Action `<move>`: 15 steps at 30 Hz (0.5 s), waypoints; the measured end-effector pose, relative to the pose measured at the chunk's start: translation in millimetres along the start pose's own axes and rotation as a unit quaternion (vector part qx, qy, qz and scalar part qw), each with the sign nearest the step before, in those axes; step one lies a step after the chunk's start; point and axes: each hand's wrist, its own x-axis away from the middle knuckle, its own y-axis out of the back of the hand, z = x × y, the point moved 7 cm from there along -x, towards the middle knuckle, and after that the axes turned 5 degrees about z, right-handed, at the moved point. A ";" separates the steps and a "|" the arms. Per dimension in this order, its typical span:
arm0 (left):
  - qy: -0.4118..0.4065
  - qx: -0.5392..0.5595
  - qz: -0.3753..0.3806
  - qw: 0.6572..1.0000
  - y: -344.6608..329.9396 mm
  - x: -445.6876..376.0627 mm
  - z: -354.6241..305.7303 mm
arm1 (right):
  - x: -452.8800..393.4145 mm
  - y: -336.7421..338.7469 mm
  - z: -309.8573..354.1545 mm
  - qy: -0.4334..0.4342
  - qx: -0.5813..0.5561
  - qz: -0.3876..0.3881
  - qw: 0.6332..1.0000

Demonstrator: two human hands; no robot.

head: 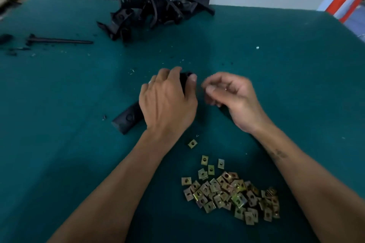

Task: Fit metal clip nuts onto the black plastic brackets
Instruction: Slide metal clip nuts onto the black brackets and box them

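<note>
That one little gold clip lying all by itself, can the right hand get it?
Probably yes. The lone clip nut lies on bare green table just below the right hand, apart from the pile of clip nuts. Nothing covers it, though the left forearm passes close beside it.

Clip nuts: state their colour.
The clip nuts are yellowish brass-gold, seen in the head view.

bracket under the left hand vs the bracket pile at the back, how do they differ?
The held bracket lies alone and flat near the middle of the table, gripped by the left hand. The bracket pile sits untouched at the far edge, tangled, one piece sticking upward. Both are black plastic.
</note>
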 end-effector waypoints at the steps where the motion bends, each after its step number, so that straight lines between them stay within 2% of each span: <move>1: 0.008 0.010 -0.013 1.000 3.6 -2.0 3.3 | 2.9 -6.2 3.0 -0.006 0.057 0.052 0.997; 4: 0.017 0.021 -0.037 0.999 7.4 -2.9 6.8 | 17.3 -30.6 2.9 -0.038 0.194 0.227 0.954; 6: 0.009 0.002 -0.033 0.999 5.5 -2.4 4.9 | 24.5 -40.0 3.4 -0.041 0.240 0.278 0.929; 11: 0.008 -0.002 -0.008 1.000 4.7 -3.7 4.7 | 35.4 -46.1 5.6 -0.002 0.300 0.269 0.916; 15: -0.010 -0.030 0.056 0.998 4.5 -9.7 6.9 | 33.9 -50.5 6.8 0.028 0.342 0.245 0.907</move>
